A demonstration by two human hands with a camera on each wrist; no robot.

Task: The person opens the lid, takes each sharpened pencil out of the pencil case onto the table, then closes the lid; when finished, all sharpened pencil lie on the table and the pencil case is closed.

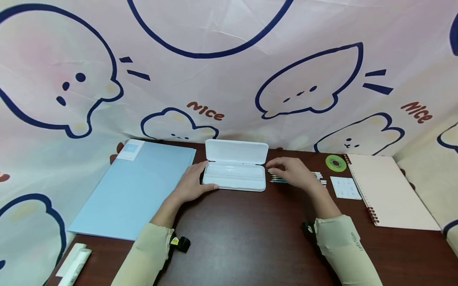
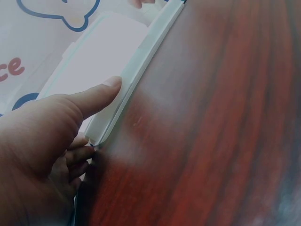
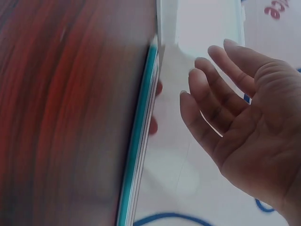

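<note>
A white pencil case (image 1: 234, 177) lies on the table with its lid (image 1: 237, 151) raised. My left hand (image 1: 191, 182) holds its left end, the thumb along the front edge and the other fingers round the side, as the left wrist view shows too. Just right of the case, several pencils (image 1: 278, 181) lie side by side, their tips toward it. Over them is my right hand (image 1: 291, 171), fingers loosely bent and apart. In the right wrist view that hand (image 3: 244, 103) holds nothing, and a teal pencil (image 3: 141, 113) lies beside it.
On the left lies a light blue folder (image 1: 143, 186), with two slim white packages (image 1: 75, 262) near the front edge. To the right are a green disc-shaped item (image 1: 330, 159), a small white printed sheet (image 1: 345, 187) and a spiral notebook (image 1: 393, 190). A printed cloth (image 1: 229, 83) hangs behind.
</note>
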